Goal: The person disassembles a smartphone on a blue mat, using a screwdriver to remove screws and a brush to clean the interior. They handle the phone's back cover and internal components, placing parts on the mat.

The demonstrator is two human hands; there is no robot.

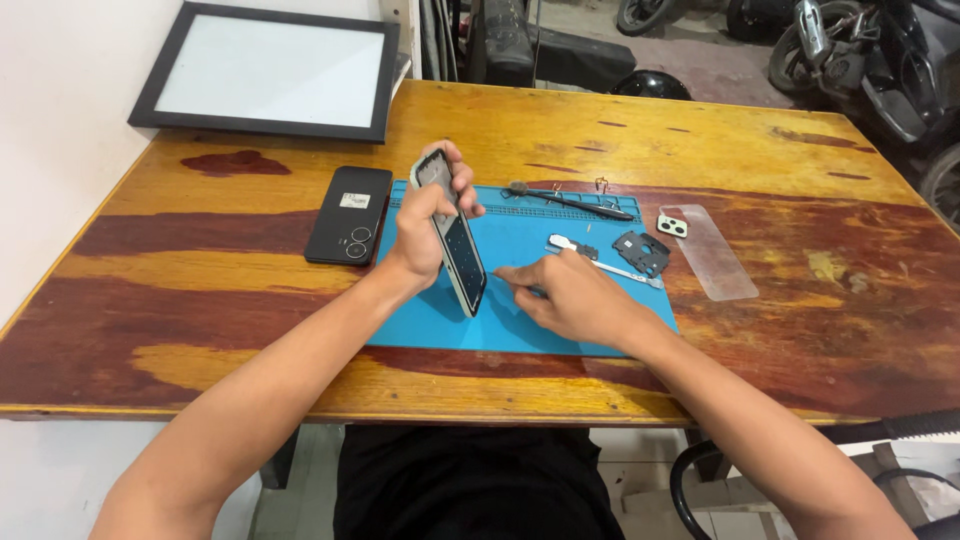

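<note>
Left hand point(425, 235) fingers clamp an opened phone point(452, 235) upright; right hand point(570, 297) pinches a tool beside black parts point(641, 252)

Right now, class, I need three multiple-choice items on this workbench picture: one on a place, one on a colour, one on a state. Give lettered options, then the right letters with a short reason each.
1. Where does the black phone back cover lie?
A. on the wooden table, left of the mat
B. on the mat's middle
C. on the framed panel

2. What colour is the work mat?
A. red
B. blue
C. green

3. How is the opened phone held?
A. flat on the mat, untouched
B. stood on its lower edge, gripped by the left hand
C. lifted high by both hands

Answers:
1 A, it rests on bare wood beside the mat's left edge.
2 B, the mat is plainly blue.
3 B, the left hand grips it upright while the right hand rests on the mat beside it.
</note>
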